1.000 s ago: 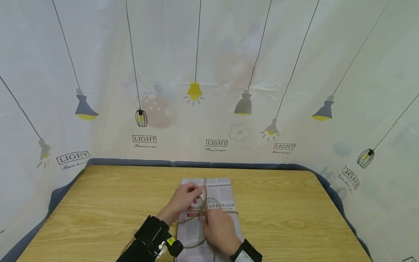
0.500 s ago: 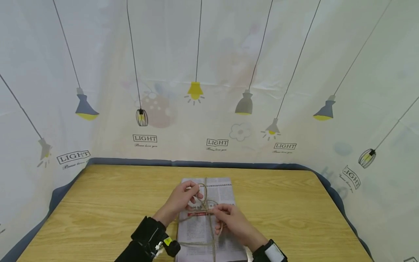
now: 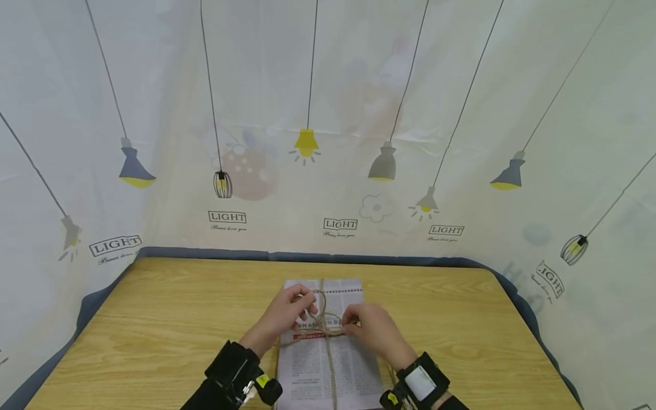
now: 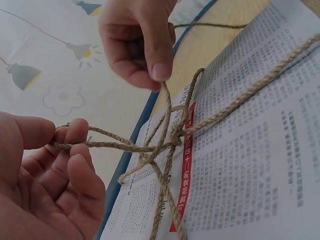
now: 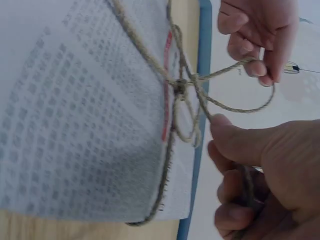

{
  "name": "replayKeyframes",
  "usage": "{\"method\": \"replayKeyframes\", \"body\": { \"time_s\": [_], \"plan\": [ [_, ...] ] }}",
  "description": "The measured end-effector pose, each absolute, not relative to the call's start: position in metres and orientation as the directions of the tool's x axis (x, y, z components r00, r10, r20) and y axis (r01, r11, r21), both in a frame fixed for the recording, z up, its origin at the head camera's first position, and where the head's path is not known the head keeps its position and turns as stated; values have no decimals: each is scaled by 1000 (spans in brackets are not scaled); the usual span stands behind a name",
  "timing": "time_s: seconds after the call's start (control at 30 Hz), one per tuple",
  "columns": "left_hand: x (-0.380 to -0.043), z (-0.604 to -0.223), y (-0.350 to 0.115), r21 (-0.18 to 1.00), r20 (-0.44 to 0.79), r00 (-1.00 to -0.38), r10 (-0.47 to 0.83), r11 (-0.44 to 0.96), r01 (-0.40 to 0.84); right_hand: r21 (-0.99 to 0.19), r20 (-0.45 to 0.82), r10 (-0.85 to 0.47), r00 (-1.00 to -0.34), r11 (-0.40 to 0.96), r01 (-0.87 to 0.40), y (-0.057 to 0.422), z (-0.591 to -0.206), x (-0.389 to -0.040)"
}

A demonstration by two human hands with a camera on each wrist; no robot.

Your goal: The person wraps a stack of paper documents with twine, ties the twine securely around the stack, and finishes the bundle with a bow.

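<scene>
A stack of newspapers [image 3: 307, 376] lies on the table, bound crosswise with brown jute twine [image 3: 330, 364]. The strands meet in a knot [image 4: 175, 137] near the red printed strip. My left hand [image 3: 287, 310] pinches a raised loop of twine [image 4: 105, 145] between thumb and fingers, just left of the knot. On the other side, my right hand [image 3: 376, 330] pinches a strand that crosses that loop, its length running back through the curled fingers in the right wrist view. A smaller twine loop [image 5: 185, 120] sticks out beside the knot.
The wooden table [image 3: 179, 319] has a dark blue edge [image 3: 359, 258] at the back. Behind it hangs a pale curtain [image 3: 277, 85] printed with lamps. Each wrist carries a black strap with a small camera.
My right hand has moved from over the middle of the newspapers to the right and away from me, drawing the twine strand along. My left hand has stayed nearly still at the loop.
</scene>
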State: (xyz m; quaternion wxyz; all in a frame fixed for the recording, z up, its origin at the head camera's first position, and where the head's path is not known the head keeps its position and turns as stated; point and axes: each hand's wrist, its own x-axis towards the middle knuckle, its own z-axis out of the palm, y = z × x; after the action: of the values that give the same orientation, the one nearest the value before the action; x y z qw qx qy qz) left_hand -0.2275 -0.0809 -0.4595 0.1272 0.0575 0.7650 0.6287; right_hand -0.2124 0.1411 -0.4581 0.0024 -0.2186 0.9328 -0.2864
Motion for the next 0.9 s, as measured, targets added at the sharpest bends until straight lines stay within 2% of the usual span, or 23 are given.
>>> {"method": "replayKeyframes", "body": {
  "time_s": [0.2,0.43,0.9],
  "plan": [
    [-224,-460,-81,979,-108,-955,277,197,-53,-533,176,-366,-914,745,-401,130,-476,-223],
    [-220,-455,-82,978,-86,-937,339,207,-16,-539,164,-332,-929,758,-366,119,-490,-229],
    [-220,-452,-89,986,-70,-889,453,164,6,-555,38,-489,-872,715,-425,116,-484,-239]
  ]
}}
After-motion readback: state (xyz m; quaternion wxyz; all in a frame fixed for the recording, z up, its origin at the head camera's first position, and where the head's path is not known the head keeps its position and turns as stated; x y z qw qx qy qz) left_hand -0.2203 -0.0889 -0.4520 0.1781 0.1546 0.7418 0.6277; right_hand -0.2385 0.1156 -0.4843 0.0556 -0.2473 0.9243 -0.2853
